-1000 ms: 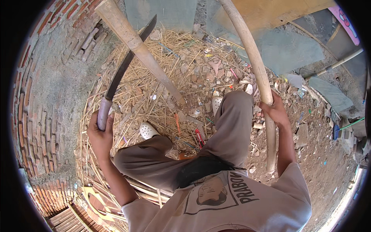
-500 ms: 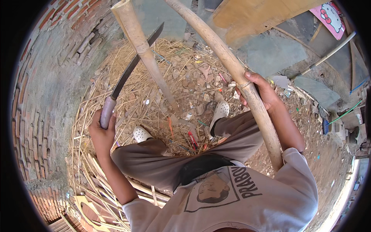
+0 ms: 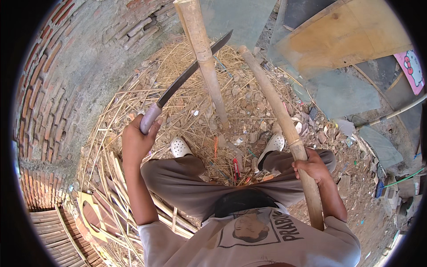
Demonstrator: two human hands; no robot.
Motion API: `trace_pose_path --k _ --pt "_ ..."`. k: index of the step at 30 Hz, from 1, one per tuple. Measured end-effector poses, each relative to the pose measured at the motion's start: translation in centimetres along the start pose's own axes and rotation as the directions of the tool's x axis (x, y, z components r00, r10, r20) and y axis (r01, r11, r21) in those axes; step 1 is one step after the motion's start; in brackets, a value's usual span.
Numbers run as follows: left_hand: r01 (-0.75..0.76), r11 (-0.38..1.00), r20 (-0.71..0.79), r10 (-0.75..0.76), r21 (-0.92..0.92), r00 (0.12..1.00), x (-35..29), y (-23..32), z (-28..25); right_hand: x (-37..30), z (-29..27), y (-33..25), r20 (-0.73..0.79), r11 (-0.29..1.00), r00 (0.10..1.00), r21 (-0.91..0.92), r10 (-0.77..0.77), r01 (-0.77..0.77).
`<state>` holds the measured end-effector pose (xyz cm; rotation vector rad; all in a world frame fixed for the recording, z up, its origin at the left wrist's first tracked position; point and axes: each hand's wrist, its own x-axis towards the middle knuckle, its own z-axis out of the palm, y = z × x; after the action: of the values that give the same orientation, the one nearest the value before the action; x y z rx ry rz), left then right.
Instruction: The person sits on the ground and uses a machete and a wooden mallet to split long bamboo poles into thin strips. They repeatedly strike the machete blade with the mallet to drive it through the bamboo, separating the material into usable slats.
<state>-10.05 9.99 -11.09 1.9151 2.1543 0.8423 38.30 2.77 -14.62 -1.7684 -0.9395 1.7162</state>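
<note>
Faces ground (image 3: 249, 104) strewn with rubble and straw, beside a weathered brick wall (image 3: 44, 102) at far left, with brown slats (image 3: 62, 236) at the lower corner and a loose heap of pale strips (image 3: 118, 191) beside the left forearm. Holds a knife (image 3: 181, 80) in the left hand (image 3: 138, 138), with fingers wrapped round the lilac handle and thumb laid along it. Aims the dark blade up and to the right, crossing a pale bamboo post (image 3: 195, 31), broader at the top and slightly tilted; cannot tell whether touching the ground at its lower end. Bends both knees wide in brown trousers (image 3: 187, 182), with white perforated shoes (image 3: 179, 147) set apart and a red tool (image 3: 236, 169) lying between. Grasps a bamboo pole (image 3: 275, 100) in the right hand (image 3: 314, 167), with fingers curled around its lower half, slanting it from upper left down to the right sleeve (image 3: 336, 231). Beyond it, displays blue-grey panels (image 3: 342, 93) under a tan board (image 3: 347, 35), then a green strip (image 3: 402, 178) and, at far right, a pink board (image 3: 409, 73).
</note>
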Motion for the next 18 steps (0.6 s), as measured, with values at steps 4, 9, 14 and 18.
trace_pose_path --k 4,9,14,18 --pt "-0.005 0.998 -0.008 0.006 0.058 1.000 1.9 -0.8 -0.1 -2.5 -0.7 -4.9 -0.234 0.855 0.836 -0.300 -0.496 0.423" --pt "-0.005 0.997 -0.065 0.010 0.081 0.998 3.8 0.5 0.6 -5.8 -2.6 -9.9 -0.351 0.598 0.486 -0.412 -0.800 0.687" --pt "0.041 0.993 -0.024 -0.039 0.109 0.999 5.5 1.7 0.6 -3.3 -2.9 -8.2 -0.266 0.696 0.656 -0.428 -0.707 0.577" --pt "-0.039 0.997 -0.028 0.040 0.060 0.999 6.1 1.5 3.4 0.9 -3.3 -0.6 -0.126 0.819 0.945 -0.542 -0.301 0.188"
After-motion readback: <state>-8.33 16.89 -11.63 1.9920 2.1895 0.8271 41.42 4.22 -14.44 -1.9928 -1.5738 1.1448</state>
